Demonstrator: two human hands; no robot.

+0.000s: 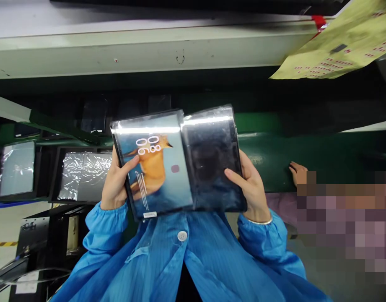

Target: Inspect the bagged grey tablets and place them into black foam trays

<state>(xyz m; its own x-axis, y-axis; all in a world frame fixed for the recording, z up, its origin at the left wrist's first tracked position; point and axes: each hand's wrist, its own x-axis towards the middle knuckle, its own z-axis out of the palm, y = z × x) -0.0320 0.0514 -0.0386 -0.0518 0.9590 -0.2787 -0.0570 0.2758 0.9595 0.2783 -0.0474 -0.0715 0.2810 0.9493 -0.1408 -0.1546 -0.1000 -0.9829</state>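
Your left hand (117,182) pinches a tablet with a bright picture (156,184); your right hand (252,188) pinches a dark tablet (211,159). Their inner edges meet before your blue coat (142,268). Green desk (274,147) shows to the right. Your fingers underneath are hidden. The yellow paper (331,54) is cut off; another person's arm (343,201) is blurry.

The lit tablet (170,184) and dark tablet (208,155) gleam glossy, crinkled plastic film (81,174) glints, the cloth coat (161,256) looks matt!

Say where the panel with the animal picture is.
Head view, left of centre: the picture panel is in the left hand, just left of the dark panel.
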